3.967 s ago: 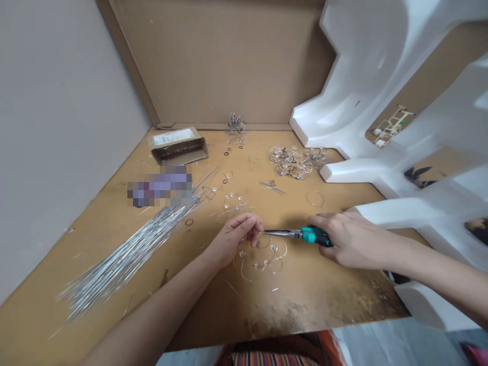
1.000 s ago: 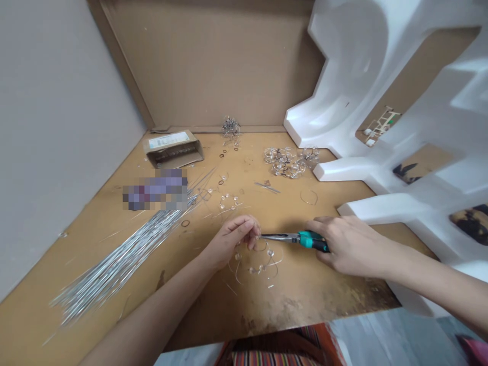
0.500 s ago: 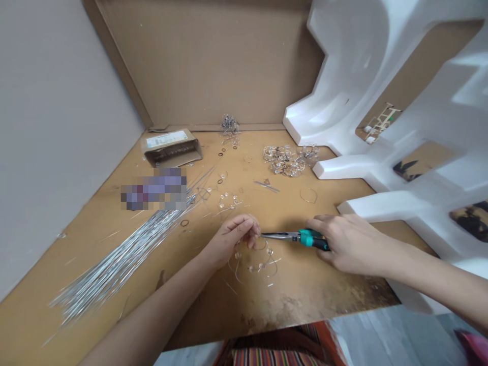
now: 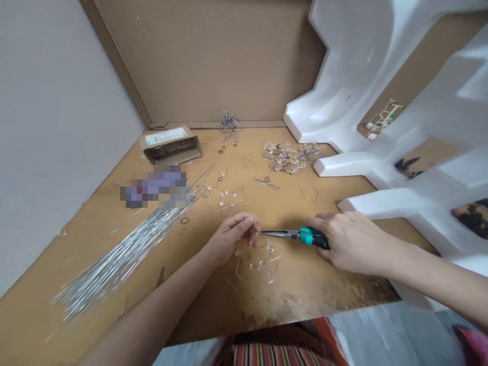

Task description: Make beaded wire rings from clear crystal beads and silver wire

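Note:
My right hand [image 4: 345,241] is wrapped round the teal and black handles of long-nose pliers [image 4: 301,235]. Their narrow tip reaches left to the fingertips of my left hand [image 4: 241,231]. Those fingers are pinched on a looped wire piece with clear beads [image 4: 261,264], which hangs just above or rests on the table; I cannot tell which. Exactly where the plier tip meets the wire is hidden by the fingers. Beyond my left hand lies a ring of clear beads [image 4: 227,198] on the table.
A bundle of straight metal wires [image 4: 129,254] lies at the left beside a blurred purple item [image 4: 156,188]. Behind stand an open cardboard box [image 4: 171,146] and a wire tangle [image 4: 229,121]. Finished-looking beaded wire pieces [image 4: 285,157] sit near the white moulded structure [image 4: 366,175] at right.
Both hands keep almost the same pose, with the pliers still at the left fingertips. The whole view has shifted very slightly.

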`<state>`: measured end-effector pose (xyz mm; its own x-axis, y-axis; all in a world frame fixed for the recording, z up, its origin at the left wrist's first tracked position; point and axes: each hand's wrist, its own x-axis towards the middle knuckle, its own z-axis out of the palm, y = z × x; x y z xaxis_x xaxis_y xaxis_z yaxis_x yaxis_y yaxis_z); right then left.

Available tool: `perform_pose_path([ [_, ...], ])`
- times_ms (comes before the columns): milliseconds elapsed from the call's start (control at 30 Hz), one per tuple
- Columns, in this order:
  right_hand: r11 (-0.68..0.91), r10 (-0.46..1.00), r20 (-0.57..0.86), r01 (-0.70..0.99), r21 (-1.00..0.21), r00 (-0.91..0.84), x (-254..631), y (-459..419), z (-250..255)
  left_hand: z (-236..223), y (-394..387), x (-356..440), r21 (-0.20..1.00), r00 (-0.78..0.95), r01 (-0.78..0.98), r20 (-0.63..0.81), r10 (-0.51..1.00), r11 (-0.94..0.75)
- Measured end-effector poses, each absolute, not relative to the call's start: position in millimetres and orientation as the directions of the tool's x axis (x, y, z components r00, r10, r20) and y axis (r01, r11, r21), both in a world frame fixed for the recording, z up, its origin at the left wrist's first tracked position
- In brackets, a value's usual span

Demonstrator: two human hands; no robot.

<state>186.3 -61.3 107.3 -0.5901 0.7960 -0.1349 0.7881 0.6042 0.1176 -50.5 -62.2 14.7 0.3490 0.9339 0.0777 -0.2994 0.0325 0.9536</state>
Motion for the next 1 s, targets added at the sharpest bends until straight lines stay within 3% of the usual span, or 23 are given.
perform_pose_path([
  [300,0.581,0.806,-0.2,0.809,0.085,-0.558,187.0,-61.5,107.5,15.2,-62.0,-51.2,0.953,0.373,-0.301,0.084,0.924,0.035],
  [633,0.492,0.764,-0.37,0.848,-0.195,-0.528,192.2,-52.2,110.4,14.5,-61.7,-52.4,0.924,0.351,-0.379,0.086,0.932,0.058],
  [1000,0.497,0.76,-0.391,0.852,-0.167,-0.52,186.3,-52.5,111.5,13.0,-61.2,-52.7,0.916,0.364,-0.396,0.094,0.927,0.062],
])
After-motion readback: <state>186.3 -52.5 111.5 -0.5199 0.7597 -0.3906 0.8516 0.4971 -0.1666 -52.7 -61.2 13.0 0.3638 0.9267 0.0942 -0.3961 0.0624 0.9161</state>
